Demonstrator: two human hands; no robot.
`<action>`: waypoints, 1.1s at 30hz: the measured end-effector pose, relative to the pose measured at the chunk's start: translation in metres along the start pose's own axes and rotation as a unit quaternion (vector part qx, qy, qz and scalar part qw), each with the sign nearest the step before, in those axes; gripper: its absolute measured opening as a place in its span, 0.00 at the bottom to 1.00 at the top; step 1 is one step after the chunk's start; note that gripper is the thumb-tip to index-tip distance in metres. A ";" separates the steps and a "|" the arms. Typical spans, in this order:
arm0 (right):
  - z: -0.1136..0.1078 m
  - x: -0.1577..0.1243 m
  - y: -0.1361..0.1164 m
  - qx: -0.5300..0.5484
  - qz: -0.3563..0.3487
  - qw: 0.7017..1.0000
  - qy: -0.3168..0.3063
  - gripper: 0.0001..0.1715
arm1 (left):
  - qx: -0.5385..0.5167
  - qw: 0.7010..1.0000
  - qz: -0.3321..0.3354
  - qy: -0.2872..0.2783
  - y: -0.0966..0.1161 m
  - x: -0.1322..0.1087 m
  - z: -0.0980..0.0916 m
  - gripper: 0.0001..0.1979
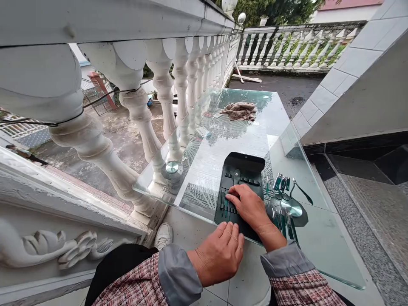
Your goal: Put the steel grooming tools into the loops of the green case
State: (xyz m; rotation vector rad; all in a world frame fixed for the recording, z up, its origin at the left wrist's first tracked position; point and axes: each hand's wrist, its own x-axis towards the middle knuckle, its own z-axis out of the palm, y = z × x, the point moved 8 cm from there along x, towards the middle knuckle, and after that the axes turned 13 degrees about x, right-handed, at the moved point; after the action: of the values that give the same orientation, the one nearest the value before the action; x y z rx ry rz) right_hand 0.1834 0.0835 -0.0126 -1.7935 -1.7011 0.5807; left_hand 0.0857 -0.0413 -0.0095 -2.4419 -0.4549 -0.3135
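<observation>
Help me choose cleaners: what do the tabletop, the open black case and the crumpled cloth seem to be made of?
Tabletop: polished clear glass; it is see-through, reflective and greenish at the edge.
Case: leather or imitation leather, judging by its smooth, softly glossy surface; I can't tell which.
Cloth: probably matte textile, given its soft folds.

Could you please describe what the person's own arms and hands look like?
Both the left hand and the right hand are bare, with no gloves. The left sleeve and right sleeve are woven in a checked mix of pinkish red, white and dark threads, each ending in a wide, plain grey cuff.
</observation>
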 end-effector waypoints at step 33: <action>-0.010 0.016 0.038 0.309 0.125 0.936 0.117 0.12 | 0.030 0.999 -0.008 -0.032 -0.003 0.000 0.016 0.21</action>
State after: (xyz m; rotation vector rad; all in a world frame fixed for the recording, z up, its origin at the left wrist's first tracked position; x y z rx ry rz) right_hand 0.2195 0.0981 -0.0292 -1.5369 -0.9834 0.8582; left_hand 0.0866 -0.0292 -0.0200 -2.3965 -0.5048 -0.2253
